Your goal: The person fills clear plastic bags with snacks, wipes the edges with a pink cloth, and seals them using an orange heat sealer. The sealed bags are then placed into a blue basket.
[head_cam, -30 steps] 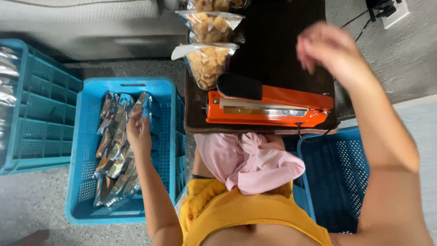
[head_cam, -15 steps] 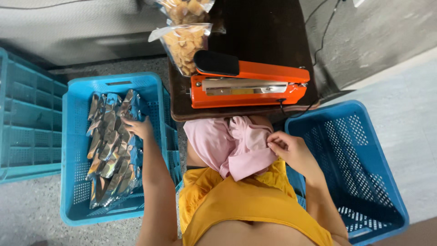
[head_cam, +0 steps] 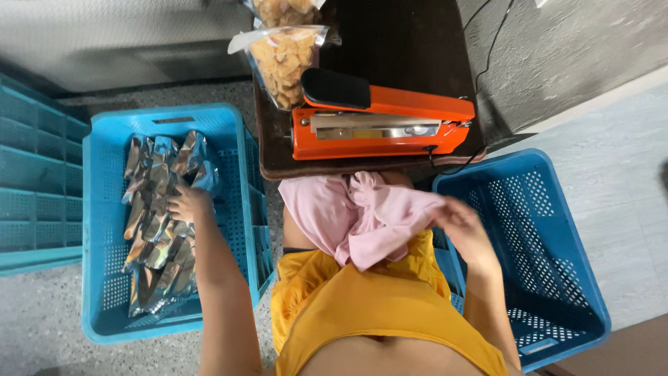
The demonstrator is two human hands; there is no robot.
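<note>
Far-left crate [head_cam: 35, 195]: teal, ribbed, at the frame edge, well apart from both hands.
Blue crate, left [head_cam: 104, 278]: perforated walls and floor; holds the foil pouches.
Foil pouches [head_cam: 156, 244]: silvery sealed packs piled lengthwise; the pile extends above and below the left fingers.
Left hand [head_cam: 186, 203]: reaches into the left crate, fingers curled down onto the pile, touching a pouch; whether they grip it cannot be told.
Clear snack bags [head_cam: 282, 59]: filled with pale chips, on the dark table [head_cam: 410, 56], well above both hands.
Orange heat sealer [head_cam: 379, 125]: on the table's near edge, arm lowered.
Pink cloth [head_cam: 355, 216]: bunched in the lap, touching the right fingers.
Right hand [head_cam: 463, 226]: blurred, fingers at the cloth's right edge; closure cannot be told.
Blue crate, right [head_cam: 557, 230]: just right of the right hand.
</note>
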